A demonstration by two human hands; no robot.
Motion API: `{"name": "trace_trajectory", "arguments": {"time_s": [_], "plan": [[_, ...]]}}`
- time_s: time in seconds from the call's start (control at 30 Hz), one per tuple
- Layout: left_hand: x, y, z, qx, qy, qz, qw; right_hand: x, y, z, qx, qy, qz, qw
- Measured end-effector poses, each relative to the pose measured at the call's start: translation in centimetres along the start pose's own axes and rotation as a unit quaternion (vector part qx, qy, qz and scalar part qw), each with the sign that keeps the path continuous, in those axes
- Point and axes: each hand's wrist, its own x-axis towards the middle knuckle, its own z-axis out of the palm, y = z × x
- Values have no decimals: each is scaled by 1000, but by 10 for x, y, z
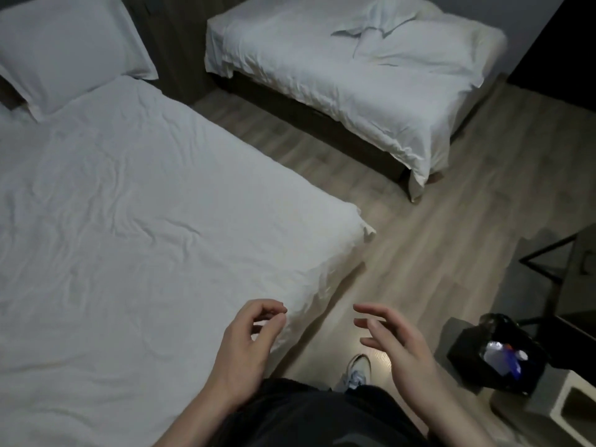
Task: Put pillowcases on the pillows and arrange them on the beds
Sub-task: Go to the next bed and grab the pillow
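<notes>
A white pillow in its pillowcase (64, 50) lies at the head of the near bed (135, 221), top left. On the far bed (338, 85) a rumpled white pillow or pillowcase (400, 33) lies near the head end. My left hand (248, 346) hovers over the near bed's foot corner, fingers loosely curled, holding nothing. My right hand (396, 343) is beside it over the floor, fingers spread, empty.
A strip of wood floor (419, 253) runs between the beds. A black bin (496, 356) with blue and white rubbish stands at the lower right, next to a dark table frame (554, 269) and a pale box (574, 404). My shoe (358, 372) shows below.
</notes>
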Motion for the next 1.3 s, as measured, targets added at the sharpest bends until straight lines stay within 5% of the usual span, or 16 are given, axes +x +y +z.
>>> {"name": "trace_trajectory", "arguments": {"time_s": [0.37, 1.0, 1.3], "plan": [[99, 82, 122, -5, 49, -20, 999, 146, -44, -140, -21, -64, -13, 998], [457, 247, 281, -11, -25, 34, 999, 445, -141, -336, 14, 42, -39, 998], [562, 301, 396, -29, 22, -18, 999, 584, -163, -456, 12, 12, 18, 1000]]}}
